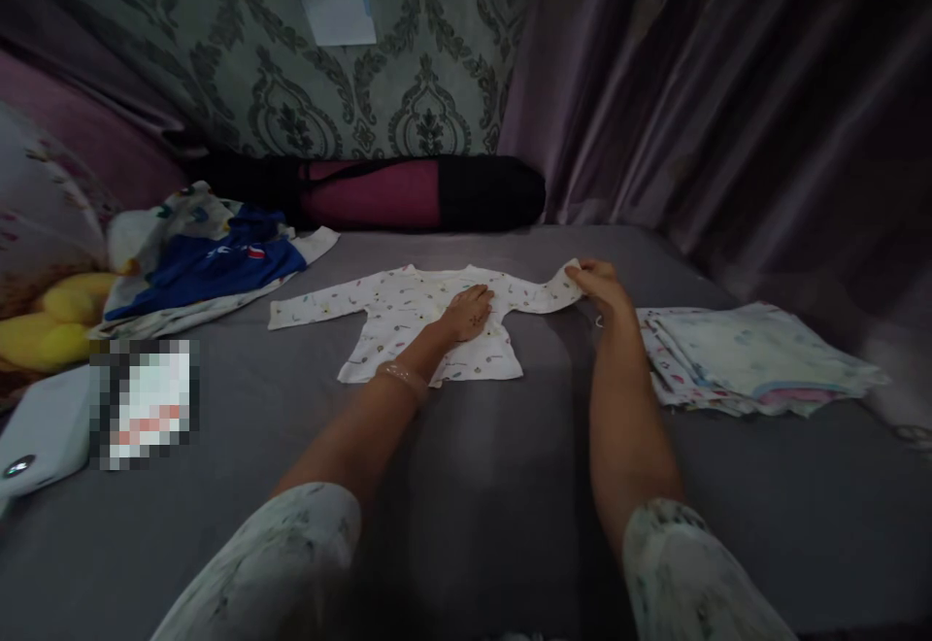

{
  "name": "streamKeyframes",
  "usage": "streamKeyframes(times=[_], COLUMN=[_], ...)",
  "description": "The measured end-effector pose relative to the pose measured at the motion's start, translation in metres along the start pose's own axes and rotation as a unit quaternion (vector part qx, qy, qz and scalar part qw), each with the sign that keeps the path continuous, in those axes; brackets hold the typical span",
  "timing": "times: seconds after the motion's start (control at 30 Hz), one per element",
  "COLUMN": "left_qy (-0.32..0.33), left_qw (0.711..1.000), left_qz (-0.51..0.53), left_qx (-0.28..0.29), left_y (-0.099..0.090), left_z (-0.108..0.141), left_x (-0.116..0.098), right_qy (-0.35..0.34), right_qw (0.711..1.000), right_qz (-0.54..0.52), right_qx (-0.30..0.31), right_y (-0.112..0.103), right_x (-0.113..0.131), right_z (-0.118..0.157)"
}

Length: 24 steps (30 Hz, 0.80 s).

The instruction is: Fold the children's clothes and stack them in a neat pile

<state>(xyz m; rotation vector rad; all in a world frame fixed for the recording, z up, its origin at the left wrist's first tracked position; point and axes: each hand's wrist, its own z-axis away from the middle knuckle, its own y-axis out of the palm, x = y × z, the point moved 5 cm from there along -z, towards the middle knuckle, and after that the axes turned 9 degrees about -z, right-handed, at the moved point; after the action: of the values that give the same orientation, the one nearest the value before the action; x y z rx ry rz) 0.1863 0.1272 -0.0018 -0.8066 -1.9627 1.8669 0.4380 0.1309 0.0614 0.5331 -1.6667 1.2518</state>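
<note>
A small white long-sleeved shirt with a scattered print lies spread on the grey bed sheet, its neckline facing away from me. My left hand rests flat on the chest of the shirt, fingers stretched out. Pinched in my right hand is the cuff of the right-side sleeve, which is raised a little from the sheet. The other sleeve stretches out flat to the left.
To the right lies a stack of folded clothes. Rumpled clothes, a yellow plush thing and a white device are on the left. A black and pink long bag lies along the patterned wall; curtains hang at right.
</note>
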Motion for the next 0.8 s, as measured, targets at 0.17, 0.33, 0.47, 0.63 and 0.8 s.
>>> streamKeyframes(times=[0.17, 0.33, 0.47, 0.63, 0.8], left_qy=[-0.012, -0.021, -0.015, -0.009, -0.006], left_qw=[0.999, 0.999, 0.999, 0.999, 0.997], left_qz=[-0.027, -0.037, -0.025, 0.008, 0.024], left_qx=[-0.027, -0.007, 0.022, 0.044, 0.071], left_y=[0.0, 0.001, -0.005, -0.018, -0.02], left_z=[0.008, 0.008, 0.004, -0.017, -0.036], left_x=[-0.01, -0.013, -0.01, 0.002, 0.013], right_qy=[0.065, 0.1, 0.099, 0.07, 0.072], right_qw=[0.953, 0.89, 0.869, 0.867, 0.871], right_qz=[-0.269, -0.381, -0.431, -0.462, -0.466], right_qx=[-0.126, -0.23, -0.223, -0.172, -0.136], right_y=[0.025, 0.035, 0.034, 0.022, 0.012], right_x=[0.02, 0.026, 0.022, 0.022, 0.02], right_z=[0.008, 0.012, 0.012, 0.012, 0.009])
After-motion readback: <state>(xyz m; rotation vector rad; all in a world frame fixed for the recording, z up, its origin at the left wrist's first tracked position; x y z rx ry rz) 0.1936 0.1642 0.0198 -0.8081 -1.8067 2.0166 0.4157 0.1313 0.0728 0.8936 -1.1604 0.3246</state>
